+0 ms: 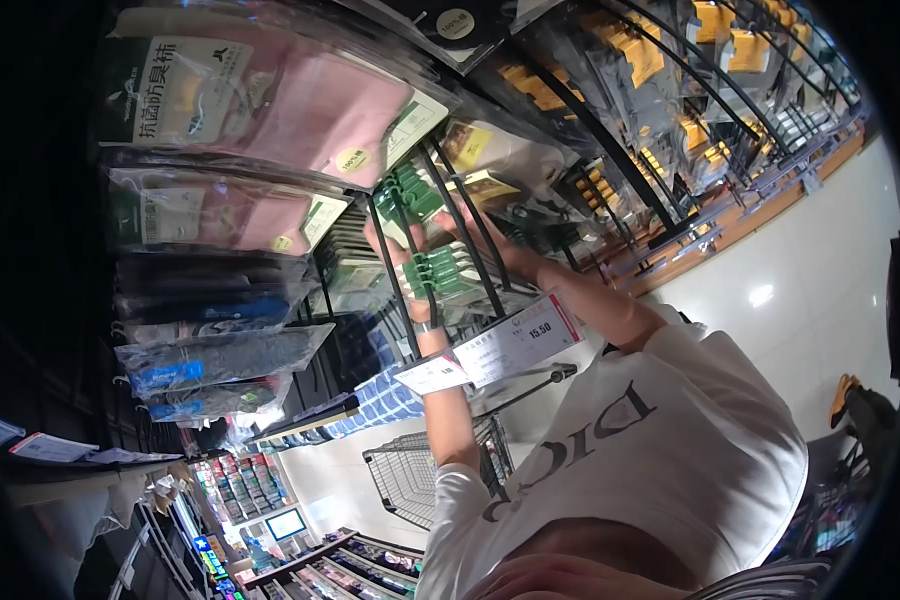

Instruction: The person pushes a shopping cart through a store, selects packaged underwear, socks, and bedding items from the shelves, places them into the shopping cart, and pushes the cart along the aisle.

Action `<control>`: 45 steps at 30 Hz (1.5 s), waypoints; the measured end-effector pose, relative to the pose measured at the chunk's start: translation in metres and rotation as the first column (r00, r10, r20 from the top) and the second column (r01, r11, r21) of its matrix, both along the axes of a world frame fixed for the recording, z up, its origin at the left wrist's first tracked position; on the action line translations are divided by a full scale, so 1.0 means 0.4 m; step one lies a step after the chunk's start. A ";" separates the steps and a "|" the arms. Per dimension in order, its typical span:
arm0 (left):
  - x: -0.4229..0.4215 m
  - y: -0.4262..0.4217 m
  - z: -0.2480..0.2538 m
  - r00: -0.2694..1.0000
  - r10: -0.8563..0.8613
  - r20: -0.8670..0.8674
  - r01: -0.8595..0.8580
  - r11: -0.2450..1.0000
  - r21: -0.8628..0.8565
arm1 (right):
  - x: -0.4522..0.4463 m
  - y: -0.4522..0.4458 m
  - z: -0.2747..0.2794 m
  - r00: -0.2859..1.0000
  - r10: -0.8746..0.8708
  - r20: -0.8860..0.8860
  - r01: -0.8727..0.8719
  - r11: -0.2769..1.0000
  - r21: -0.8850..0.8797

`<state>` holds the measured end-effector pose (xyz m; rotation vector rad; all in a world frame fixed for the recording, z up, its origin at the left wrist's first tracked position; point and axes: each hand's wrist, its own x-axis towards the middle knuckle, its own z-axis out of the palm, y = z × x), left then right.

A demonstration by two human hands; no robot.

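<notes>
Both my arms reach up into a rack where packs of socks (438, 272) with green header tops hang in rows on black rods. My left hand (400, 243) is closed at the left side of these packs, its fingers partly hidden by the rods. On the other side, my right hand (475, 238) bends its fingers around the same row of packs, partly covered too. A price label (523, 338) reading 15.50 hangs in front of my forearms.
Large packs with pink socks (315, 110) hang at upper left, dark sock packs (210, 365) below them. Packs with orange cards (640, 50) fill hooks at upper right. A wire shopping cart (400, 480) stands behind the rack; a person's shoe (845, 395) shows at right.
</notes>
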<state>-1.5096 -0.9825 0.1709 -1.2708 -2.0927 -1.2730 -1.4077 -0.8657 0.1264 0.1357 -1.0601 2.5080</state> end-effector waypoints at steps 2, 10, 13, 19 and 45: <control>-0.003 -0.002 0.031 0.995 0.085 -0.042 -0.087 0.995 -0.044 | -0.001 -0.007 0.011 0.999 -0.038 -0.011 0.038 0.999 -0.012; 0.011 0.026 0.130 0.936 0.007 0.353 -0.050 0.992 0.115 | -0.118 -0.071 -0.040 0.987 -0.155 -0.037 0.147 0.976 -0.164; -0.003 0.005 0.133 0.980 0.197 0.015 -0.193 0.972 -0.136 | -0.166 -0.098 -0.080 0.967 -0.240 -0.082 0.232 0.968 -0.094; 0.012 0.006 0.197 0.963 0.135 -0.232 -0.198 0.941 -0.276 | -0.100 -0.088 -0.024 0.981 -0.152 -0.122 0.133 0.980 -0.147; -0.042 0.011 -0.115 0.794 -0.252 0.554 0.038 0.929 0.369 | 0.026 0.073 -0.072 0.906 -0.381 -0.187 0.421 0.752 0.507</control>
